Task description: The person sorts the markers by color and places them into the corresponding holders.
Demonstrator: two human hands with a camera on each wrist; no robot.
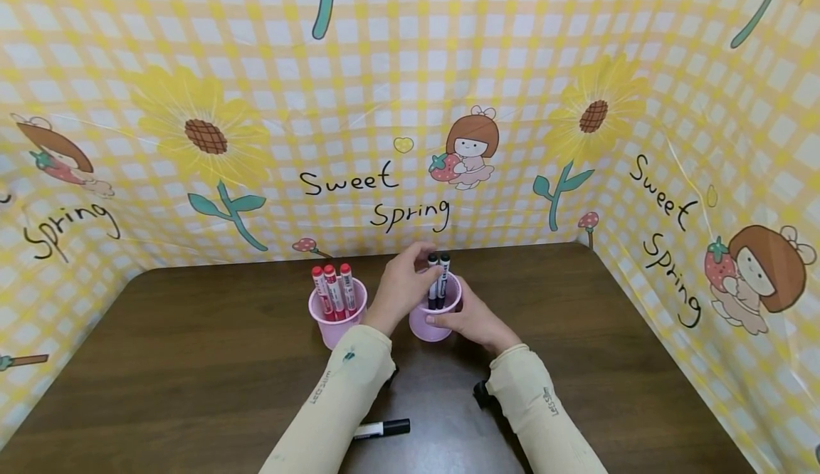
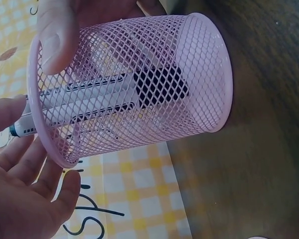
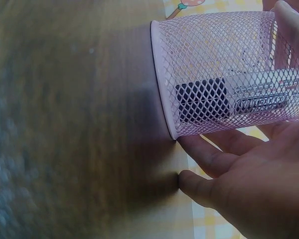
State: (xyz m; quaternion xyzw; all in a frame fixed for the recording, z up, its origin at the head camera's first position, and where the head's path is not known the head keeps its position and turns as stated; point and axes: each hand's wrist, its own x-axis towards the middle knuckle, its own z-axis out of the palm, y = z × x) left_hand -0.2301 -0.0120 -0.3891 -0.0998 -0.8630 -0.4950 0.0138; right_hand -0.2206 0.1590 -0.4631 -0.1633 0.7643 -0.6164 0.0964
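My right hand holds a pink mesh pen cup, thumb at the near side and fingers around the far side. Two black markers stand in it, their black cap ends down at the base, as the left wrist view shows. The left hand is over that cup's rim, its thumb on a marker's upper end and its fingers behind, pinching it. In the left wrist view, the left thumb lies against the marker; the index fingertip is partly hidden.
To the left stands a second pink cup with several red markers. Another black-capped marker lies on the brown table near the left forearm, which covers one end. Yellow checked cloth surrounds the table's back and sides.
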